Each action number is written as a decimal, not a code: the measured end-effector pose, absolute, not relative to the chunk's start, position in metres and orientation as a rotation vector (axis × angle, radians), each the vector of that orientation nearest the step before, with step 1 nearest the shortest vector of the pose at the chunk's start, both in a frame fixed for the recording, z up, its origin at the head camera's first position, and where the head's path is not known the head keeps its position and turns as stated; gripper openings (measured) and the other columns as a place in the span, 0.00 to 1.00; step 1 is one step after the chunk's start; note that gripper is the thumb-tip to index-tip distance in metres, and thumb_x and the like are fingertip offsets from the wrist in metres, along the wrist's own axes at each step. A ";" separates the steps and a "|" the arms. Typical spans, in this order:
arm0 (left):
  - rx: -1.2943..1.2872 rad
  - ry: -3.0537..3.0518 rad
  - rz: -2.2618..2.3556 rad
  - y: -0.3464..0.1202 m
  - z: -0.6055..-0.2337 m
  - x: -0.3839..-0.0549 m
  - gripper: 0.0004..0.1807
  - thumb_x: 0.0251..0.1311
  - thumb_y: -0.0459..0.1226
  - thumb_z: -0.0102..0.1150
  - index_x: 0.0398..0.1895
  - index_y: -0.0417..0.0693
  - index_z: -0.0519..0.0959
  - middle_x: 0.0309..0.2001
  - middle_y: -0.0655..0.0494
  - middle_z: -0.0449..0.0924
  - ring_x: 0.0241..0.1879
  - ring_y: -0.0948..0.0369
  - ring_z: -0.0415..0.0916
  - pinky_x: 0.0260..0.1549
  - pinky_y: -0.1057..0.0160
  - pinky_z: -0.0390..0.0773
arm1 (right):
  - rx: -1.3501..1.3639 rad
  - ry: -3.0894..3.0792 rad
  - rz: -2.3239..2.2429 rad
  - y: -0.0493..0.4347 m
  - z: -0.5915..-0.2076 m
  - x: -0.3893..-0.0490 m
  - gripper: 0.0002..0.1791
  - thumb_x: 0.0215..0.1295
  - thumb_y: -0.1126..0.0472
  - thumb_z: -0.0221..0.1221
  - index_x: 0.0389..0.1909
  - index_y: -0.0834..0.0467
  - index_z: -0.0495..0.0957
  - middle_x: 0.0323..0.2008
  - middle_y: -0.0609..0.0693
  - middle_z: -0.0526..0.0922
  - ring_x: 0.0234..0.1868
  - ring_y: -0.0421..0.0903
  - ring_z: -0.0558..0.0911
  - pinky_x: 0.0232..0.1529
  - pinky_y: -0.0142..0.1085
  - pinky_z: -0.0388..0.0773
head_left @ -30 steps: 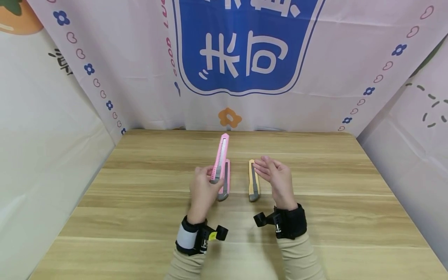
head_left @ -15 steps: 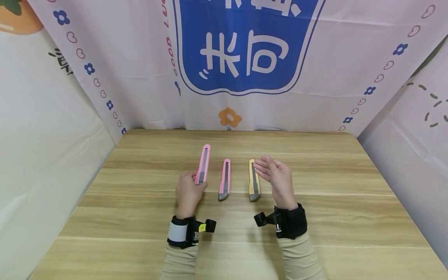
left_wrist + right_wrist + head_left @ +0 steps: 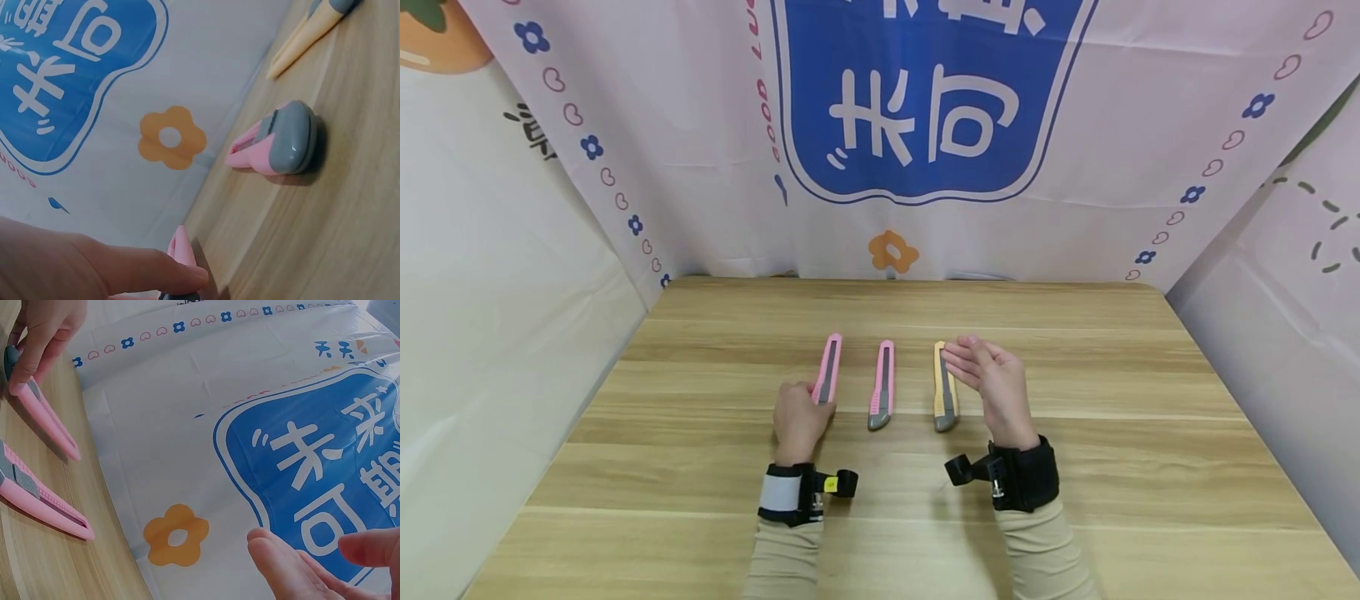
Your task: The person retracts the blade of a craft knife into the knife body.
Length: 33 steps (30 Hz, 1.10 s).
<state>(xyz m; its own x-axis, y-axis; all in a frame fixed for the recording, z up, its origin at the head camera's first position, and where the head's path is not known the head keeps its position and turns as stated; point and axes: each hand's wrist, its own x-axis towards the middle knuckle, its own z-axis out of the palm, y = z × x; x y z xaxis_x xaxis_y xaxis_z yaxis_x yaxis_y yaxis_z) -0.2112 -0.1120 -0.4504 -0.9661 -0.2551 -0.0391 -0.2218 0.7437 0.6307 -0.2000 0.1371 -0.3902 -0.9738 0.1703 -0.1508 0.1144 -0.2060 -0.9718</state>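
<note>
My left hand (image 3: 798,423) pinches a pink utility knife (image 3: 828,368) by its grey end, thumb on the near side. Low over the wood, this knife points away with its tip tilted slightly right. To its right lies a second pink utility knife (image 3: 882,387), its grey end toward me; the left wrist view shows that grey end (image 3: 294,139) close up. A yellow utility knife (image 3: 944,396) is third in the row. Beside it hovers my right hand (image 3: 996,383), palm turned inward and fingers loosely extended, holding nothing. Its fingertips overlap the yellow knife's upper edge in the head view.
The knives are on a wood-grain table (image 3: 700,467). Behind it hangs a white printed cloth (image 3: 715,167) with a blue emblem and an orange flower; pale cloths flank both sides. Each wrist wears a black strap (image 3: 1026,473) with a small camera.
The left hand has carried its pink utility knife left, away from above the middle one, then lowered it toward the table. The right hand has stayed nearly still.
</note>
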 end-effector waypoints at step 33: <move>0.482 -3.005 -1.047 -0.115 -0.448 -0.210 0.26 0.52 0.37 0.67 0.55 0.35 0.77 0.42 0.40 0.76 0.37 0.52 0.71 0.30 0.64 0.68 | -0.276 -1.925 2.471 0.138 -0.390 -0.198 0.19 0.75 0.59 0.48 0.55 0.70 0.72 0.41 0.49 0.89 0.50 0.46 0.86 0.51 0.34 0.84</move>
